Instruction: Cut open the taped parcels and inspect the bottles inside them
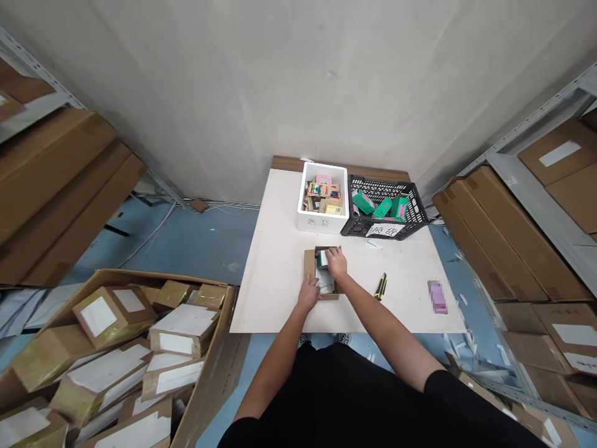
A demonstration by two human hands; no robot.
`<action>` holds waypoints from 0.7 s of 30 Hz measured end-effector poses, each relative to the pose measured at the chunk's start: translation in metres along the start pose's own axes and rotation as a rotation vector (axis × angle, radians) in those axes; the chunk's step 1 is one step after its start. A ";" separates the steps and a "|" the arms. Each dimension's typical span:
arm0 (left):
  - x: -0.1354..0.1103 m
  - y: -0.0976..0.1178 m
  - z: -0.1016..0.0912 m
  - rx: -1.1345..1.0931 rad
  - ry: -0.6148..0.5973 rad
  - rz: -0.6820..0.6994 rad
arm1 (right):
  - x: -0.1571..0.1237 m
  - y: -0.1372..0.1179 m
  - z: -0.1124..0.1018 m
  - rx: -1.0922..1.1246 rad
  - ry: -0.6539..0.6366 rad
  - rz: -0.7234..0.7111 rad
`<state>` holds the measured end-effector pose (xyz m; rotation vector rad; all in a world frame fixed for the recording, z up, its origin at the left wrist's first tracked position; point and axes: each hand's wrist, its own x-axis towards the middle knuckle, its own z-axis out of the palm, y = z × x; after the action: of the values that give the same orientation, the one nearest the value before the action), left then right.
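A small open cardboard box [310, 264] sits on the white table [280, 261] in front of me. My left hand [308, 292] rests on its near left corner and holds the box. My right hand [336, 261] reaches into the box, its fingers closed around a small green and white packet [321, 258] inside. White paper [325, 283] also lies in the box.
A white foam bin [321, 218] of small colourful packs and a black crate [410, 214] of green packs stand at the table's far side. A utility knife [381, 286] and a purple item [437, 297] lie right. A big carton [219, 367] of parcels stands at my left; shelves flank both sides.
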<state>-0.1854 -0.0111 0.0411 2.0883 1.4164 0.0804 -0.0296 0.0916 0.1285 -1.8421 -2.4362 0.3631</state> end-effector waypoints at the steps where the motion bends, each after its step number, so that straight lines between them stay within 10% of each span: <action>1: 0.000 0.001 -0.001 -0.005 -0.003 -0.011 | -0.004 -0.005 0.005 0.001 0.010 0.006; 12: -0.004 0.011 -0.002 -0.015 0.006 -0.101 | -0.032 -0.036 0.024 0.004 -0.022 0.102; 21: -0.004 -0.007 -0.026 0.073 -0.004 -0.188 | -0.030 -0.027 -0.080 0.043 0.193 -0.028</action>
<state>-0.2026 -0.0011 0.0597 2.0007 1.6274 -0.0522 -0.0312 0.0673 0.2148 -1.7360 -2.3045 0.2220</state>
